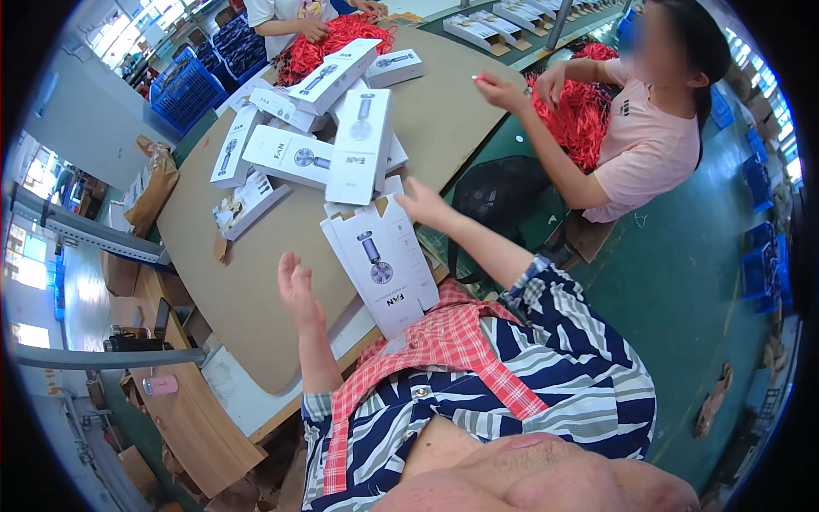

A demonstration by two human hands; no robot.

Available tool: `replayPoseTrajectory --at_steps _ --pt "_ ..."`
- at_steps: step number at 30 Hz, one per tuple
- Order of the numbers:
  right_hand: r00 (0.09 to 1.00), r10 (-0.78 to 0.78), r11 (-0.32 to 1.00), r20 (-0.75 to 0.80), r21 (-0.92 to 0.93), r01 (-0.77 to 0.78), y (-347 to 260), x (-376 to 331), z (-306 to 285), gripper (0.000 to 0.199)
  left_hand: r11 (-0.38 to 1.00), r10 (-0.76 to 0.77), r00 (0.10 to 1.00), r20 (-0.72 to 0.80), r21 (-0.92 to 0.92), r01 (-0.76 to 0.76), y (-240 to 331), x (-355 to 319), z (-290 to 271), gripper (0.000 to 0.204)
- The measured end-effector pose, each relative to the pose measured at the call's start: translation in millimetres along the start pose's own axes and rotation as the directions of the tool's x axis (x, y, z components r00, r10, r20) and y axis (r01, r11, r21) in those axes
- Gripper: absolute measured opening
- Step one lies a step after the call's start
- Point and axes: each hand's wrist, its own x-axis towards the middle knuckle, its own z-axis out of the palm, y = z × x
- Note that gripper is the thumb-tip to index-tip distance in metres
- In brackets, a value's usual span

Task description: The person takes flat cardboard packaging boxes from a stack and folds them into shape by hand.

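Observation:
A white carton (380,264) printed with a handheld fan leans from my lap against the table's near edge, its top end cut into flaps. It looks flattened, with at least one more carton behind it. My left hand (300,293) is raised to the left of it, fingers stretched out, holding nothing. Beside the carton's upper right corner is my right hand (429,207), its fingers apart; whether they touch the carton I cannot tell. Just beyond, a closed white fan box (360,145) lies on a heap of similar boxes (288,156).
The brown-topped table (230,294) spreads ahead. At the right, a person in pink (653,128) handles red cords (573,124); another person works at a red heap (337,47) at the far end. A black bag (499,200) is at my right, a wooden desk (200,418) at my left.

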Motion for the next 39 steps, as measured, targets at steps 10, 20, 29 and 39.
replayPoseTrajectory --at_steps 10,20,29,39 --pt "0.982 -0.115 0.961 0.150 -0.235 0.148 -38 -38 31 0.065 0.855 0.030 0.962 0.270 0.492 -0.164 -7 -8 54 0.056" --pt "0.830 -0.192 0.888 0.524 0.453 -0.081 -94 -59 3 0.043 0.995 -0.067 0.829 0.556 0.095 0.017 37 -50 -2 0.038" --pt "0.738 -0.536 0.640 0.411 0.768 0.037 -117 -88 -1 0.062 1.000 0.002 0.876 0.482 0.013 -0.010 37 -60 17 0.060" --pt "0.831 -0.250 0.836 0.498 0.543 -0.074 -92 -76 22 0.052 0.918 -0.246 0.902 0.355 -0.213 0.334 53 -71 40 0.047"
